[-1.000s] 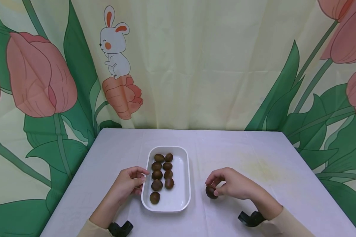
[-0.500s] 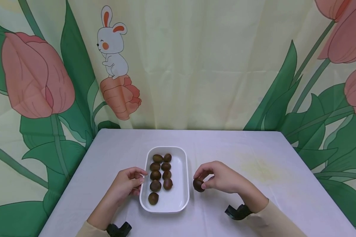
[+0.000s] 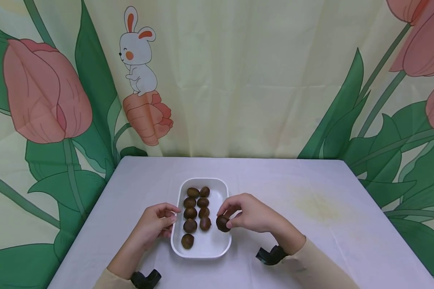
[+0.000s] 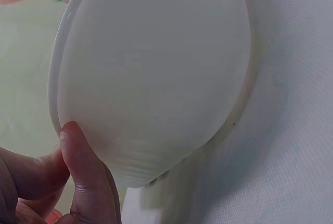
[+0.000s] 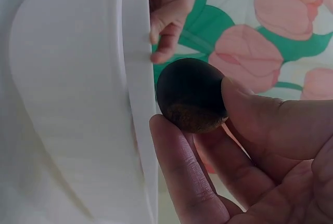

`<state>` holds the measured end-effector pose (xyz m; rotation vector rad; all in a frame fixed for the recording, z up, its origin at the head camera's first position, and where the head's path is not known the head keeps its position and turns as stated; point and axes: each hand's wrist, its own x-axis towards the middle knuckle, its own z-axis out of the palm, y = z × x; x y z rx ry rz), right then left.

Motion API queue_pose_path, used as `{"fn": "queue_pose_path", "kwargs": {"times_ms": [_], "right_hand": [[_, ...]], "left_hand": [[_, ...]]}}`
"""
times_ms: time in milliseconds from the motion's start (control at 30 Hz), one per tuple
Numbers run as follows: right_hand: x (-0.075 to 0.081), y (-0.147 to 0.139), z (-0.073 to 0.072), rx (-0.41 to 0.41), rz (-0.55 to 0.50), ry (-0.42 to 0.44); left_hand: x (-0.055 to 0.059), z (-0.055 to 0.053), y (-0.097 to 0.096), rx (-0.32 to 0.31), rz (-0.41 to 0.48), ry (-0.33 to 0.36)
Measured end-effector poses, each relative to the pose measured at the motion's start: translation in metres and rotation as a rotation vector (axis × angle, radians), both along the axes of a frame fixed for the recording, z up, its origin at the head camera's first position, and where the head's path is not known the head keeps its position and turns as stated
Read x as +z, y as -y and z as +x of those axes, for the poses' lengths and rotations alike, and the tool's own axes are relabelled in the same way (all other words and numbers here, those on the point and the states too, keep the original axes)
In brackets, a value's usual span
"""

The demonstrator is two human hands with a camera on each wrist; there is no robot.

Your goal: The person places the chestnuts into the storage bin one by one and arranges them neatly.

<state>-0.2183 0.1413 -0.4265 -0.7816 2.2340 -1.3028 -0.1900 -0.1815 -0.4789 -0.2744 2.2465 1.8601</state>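
My right hand (image 3: 251, 212) pinches a dark brown chestnut (image 3: 222, 224) between thumb and fingertips, over the right rim of a white tray (image 3: 217, 247). Up close in the right wrist view, the held chestnut (image 5: 190, 94) shows a rough, lighter patch underneath, beside the tray wall (image 5: 67, 78). At the tray's left side, my left hand (image 3: 157, 222) holds the rim, thumb (image 4: 83, 167) against the outer wall. Inside the tray, several chestnuts (image 3: 190, 225) lie in two columns toward the left, the left column one nut longer.
A white cloth covers the table (image 3: 293, 180), with a faint yellowish stain right of the tray. Behind the table's far edge hangs a curtain (image 3: 238, 80) printed with tulips and a rabbit. Black wrist cameras (image 3: 271, 255) are worn on both wrists.
My right hand has carried the chestnut leftward and slightly up, from the cloth on the right to over the tray's right rim. The left hand keeps its place at the tray.
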Motion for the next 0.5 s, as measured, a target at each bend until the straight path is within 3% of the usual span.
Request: {"fn": "queue_pose_path", "kwargs": {"times_ms": [500], "right_hand": [[-0.009,0.042,0.001,0.062,0.085,-0.063]], "left_hand": [[-0.001,0.000,0.000,0.003,-0.001,-0.002]]}}
